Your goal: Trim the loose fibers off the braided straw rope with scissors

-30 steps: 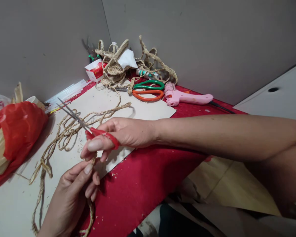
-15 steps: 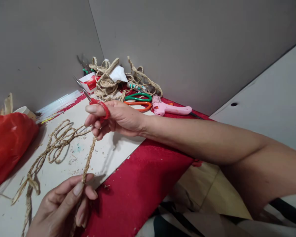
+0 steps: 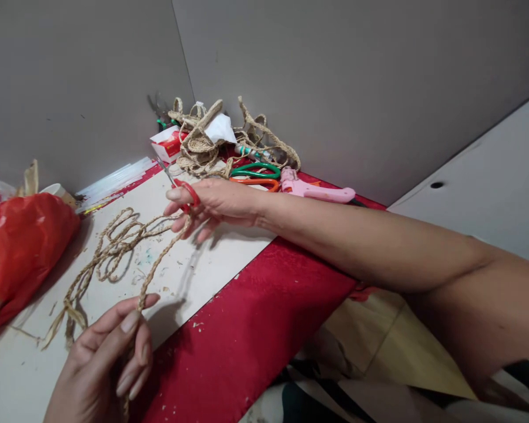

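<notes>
My left hand, low on the left, pinches a braided straw cord between thumb and fingers. From there the cord runs up to my right hand, where it passes by the fingers. Red-handled scissors hang on my right hand, with a thumb at the handle and the blades pointing up and left. More of the braid lies in loops on the white board, and a loose strip end sticks out at its lower left.
A red plastic bag sits at the left, beside clear glue sticks. Toward the back lie a heap of braid, a red-white box, green-handled scissors and a pink glue gun. Red cloth covers the table.
My hands have moved slightly apart along the cord, and some fingers of my right hand have spread. The view has shifted, so the table items appear a little further right.
</notes>
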Tool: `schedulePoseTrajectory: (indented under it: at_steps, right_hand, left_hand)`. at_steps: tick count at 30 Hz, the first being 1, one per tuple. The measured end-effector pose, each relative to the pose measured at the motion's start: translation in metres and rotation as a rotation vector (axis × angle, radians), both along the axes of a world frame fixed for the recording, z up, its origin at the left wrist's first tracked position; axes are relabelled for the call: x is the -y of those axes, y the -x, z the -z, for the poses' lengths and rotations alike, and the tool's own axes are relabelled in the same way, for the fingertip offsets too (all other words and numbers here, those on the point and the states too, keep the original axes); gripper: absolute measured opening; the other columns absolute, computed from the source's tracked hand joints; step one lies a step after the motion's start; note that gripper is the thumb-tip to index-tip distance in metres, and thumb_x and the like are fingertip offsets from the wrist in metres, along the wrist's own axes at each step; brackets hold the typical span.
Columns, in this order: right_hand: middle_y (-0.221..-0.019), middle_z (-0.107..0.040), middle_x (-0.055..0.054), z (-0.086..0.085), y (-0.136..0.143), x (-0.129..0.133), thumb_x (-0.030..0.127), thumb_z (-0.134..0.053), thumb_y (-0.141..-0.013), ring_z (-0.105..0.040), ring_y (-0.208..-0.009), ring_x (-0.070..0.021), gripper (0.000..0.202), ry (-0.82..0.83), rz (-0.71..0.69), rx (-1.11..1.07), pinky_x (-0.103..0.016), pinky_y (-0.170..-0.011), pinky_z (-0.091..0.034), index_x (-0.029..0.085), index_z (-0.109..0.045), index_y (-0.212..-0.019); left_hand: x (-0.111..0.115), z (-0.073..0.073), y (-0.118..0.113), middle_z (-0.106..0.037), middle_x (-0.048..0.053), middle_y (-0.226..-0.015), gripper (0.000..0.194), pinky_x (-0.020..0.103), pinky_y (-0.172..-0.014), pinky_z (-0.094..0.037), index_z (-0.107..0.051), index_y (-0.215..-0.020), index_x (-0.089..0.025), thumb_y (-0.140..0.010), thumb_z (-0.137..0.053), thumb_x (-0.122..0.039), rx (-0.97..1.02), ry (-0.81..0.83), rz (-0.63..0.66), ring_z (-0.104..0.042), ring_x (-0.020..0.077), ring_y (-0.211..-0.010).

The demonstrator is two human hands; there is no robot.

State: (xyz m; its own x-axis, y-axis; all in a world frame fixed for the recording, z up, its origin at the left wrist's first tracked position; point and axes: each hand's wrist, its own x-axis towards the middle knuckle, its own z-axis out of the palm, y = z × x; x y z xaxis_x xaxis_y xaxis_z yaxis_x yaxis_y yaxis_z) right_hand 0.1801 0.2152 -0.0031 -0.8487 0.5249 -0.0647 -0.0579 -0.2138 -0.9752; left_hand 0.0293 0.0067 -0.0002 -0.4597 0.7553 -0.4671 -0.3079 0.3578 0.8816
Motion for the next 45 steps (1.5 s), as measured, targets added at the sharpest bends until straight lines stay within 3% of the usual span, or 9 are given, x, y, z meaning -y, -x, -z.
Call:
schedulePoseTrajectory:
  at_steps: [7, 11, 15, 18, 30, 33, 36, 39, 45]
  right_hand:
    - [-0.070, -0.071, -0.007, 0.000, -0.004, -0.005, 0.065, -0.055, -0.078, -0.067, -0.054, -0.0178, 0.068, -0.018, -0.102, 0.142, -0.025, -0.046, -0.055, 0.018, -0.047, -0.127]
    - [-0.060, -0.068, -0.005, -0.004, -0.003, -0.005, 0.061, -0.045, -0.086, -0.062, -0.045, -0.0142, 0.057, 0.069, -0.052, 0.061, -0.022, -0.043, -0.051, 0.015, -0.050, -0.119]
    - [-0.056, -0.065, -0.002, -0.010, -0.005, 0.007, 0.061, -0.046, -0.085, -0.059, -0.040, -0.0122, 0.055, 0.076, -0.216, 0.041, -0.019, -0.040, -0.046, 0.014, -0.054, -0.111]
    - [-0.058, -0.065, -0.001, -0.012, -0.006, 0.017, 0.063, -0.047, -0.083, -0.059, -0.042, -0.0114, 0.054, 0.073, -0.312, 0.003, -0.018, -0.041, -0.044, 0.015, -0.055, -0.107]
    - [-0.058, -0.064, 0.000, -0.011, -0.004, 0.026, 0.067, -0.050, -0.078, -0.059, -0.046, -0.0125, 0.050, -0.089, -0.294, 0.023, -0.022, -0.046, -0.046, 0.018, -0.049, -0.089]
    - [-0.059, -0.059, 0.004, -0.011, -0.006, 0.034, 0.054, -0.056, -0.081, -0.055, -0.049, -0.0088, 0.038, -0.346, -0.308, 0.067, -0.020, -0.050, -0.043, 0.018, -0.049, -0.084]
    - [-0.060, -0.055, 0.004, -0.005, -0.006, 0.040, 0.040, -0.061, -0.078, -0.047, -0.051, -0.0060, 0.025, -0.869, -0.259, 0.147, -0.019, -0.053, -0.034, 0.016, -0.054, -0.076]
    - [-0.066, -0.061, 0.000, 0.001, -0.005, 0.042, 0.044, -0.057, -0.079, -0.047, -0.055, -0.0094, 0.027, -1.279, -0.185, 0.292, -0.024, -0.053, -0.025, 0.017, -0.060, -0.080]
    - [-0.075, -0.068, -0.007, 0.002, -0.005, 0.043, 0.050, -0.048, -0.083, -0.058, -0.063, -0.0170, 0.038, -1.564, -0.142, 0.458, -0.027, -0.053, -0.019, 0.017, -0.063, -0.092]
  left_hand:
    - [-0.007, 0.007, 0.011, -0.051, -0.004, -0.052, 0.028, 0.014, -0.036, -0.029, -0.069, -0.089, -0.016, -0.065, -0.080, -0.025, 0.030, -0.111, -0.056, -0.030, 0.0026, -0.038]
    - [-0.008, 0.008, 0.013, -0.054, -0.003, -0.054, 0.029, 0.015, -0.035, -0.029, -0.070, -0.090, -0.014, -0.066, -0.079, -0.026, 0.058, -0.135, -0.080, -0.029, 0.0023, -0.038]
    - [-0.008, 0.004, 0.008, -0.063, 0.001, -0.061, 0.038, 0.016, -0.037, -0.038, -0.072, -0.094, -0.014, -0.059, -0.083, -0.025, 0.066, -0.093, -0.097, -0.042, 0.0053, -0.040]
    - [-0.007, 0.002, 0.003, -0.067, 0.003, -0.063, 0.034, 0.016, -0.041, -0.042, -0.072, -0.082, -0.015, -0.052, -0.087, -0.021, 0.098, -0.048, -0.065, -0.050, 0.0073, -0.042]
    - [-0.009, 0.004, 0.006, -0.070, 0.001, -0.065, 0.041, 0.017, -0.039, -0.044, -0.065, -0.081, -0.021, -0.048, -0.088, -0.014, 0.102, -0.058, -0.078, -0.056, 0.0102, -0.043]
    - [-0.008, 0.005, 0.006, -0.071, 0.001, -0.067, 0.043, 0.017, -0.041, -0.047, -0.067, -0.085, -0.021, -0.048, -0.088, -0.014, 0.063, -0.054, -0.116, -0.058, 0.0102, -0.044]
    - [-0.009, 0.005, 0.007, -0.071, 0.001, -0.067, 0.045, 0.017, -0.042, -0.047, -0.068, -0.085, -0.021, -0.046, -0.089, -0.015, 0.030, -0.090, -0.145, -0.057, 0.0094, -0.044]
    - [-0.010, 0.006, 0.006, -0.071, 0.002, -0.067, 0.043, 0.016, -0.041, -0.045, -0.069, -0.083, -0.021, -0.046, -0.089, -0.014, 0.018, -0.127, -0.155, -0.056, 0.0089, -0.042]
    - [-0.010, 0.008, 0.009, -0.071, 0.002, -0.065, 0.042, 0.016, -0.041, -0.046, -0.068, -0.082, -0.021, -0.045, -0.089, -0.016, 0.012, -0.136, -0.151, -0.057, 0.0099, -0.041]
